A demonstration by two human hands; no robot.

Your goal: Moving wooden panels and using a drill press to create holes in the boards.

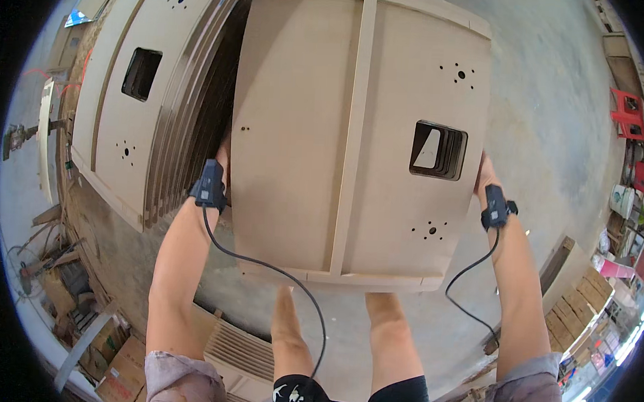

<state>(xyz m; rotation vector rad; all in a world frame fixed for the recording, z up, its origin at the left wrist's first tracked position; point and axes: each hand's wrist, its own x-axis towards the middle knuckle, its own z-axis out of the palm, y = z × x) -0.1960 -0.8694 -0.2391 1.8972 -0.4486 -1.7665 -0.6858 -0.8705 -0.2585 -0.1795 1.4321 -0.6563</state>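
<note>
I hold a large flat brown fibreboard panel (303,128) in front of me, above my legs. It has a rectangular cut-out, a raised strip down its middle and small clusters of drilled holes. My left hand (223,157) grips its left edge, mostly hidden behind the board. My right hand (483,176) grips its right edge, near the cut-out. Each wrist wears a black device with a cable.
A stack of similar panels (136,99) leans at the left, close to the held board. Bare concrete floor (555,118) lies to the right. Cardboard boxes (117,372) and wood scraps sit lower left. Red stools (627,114) and wooden pieces (580,306) are at the right.
</note>
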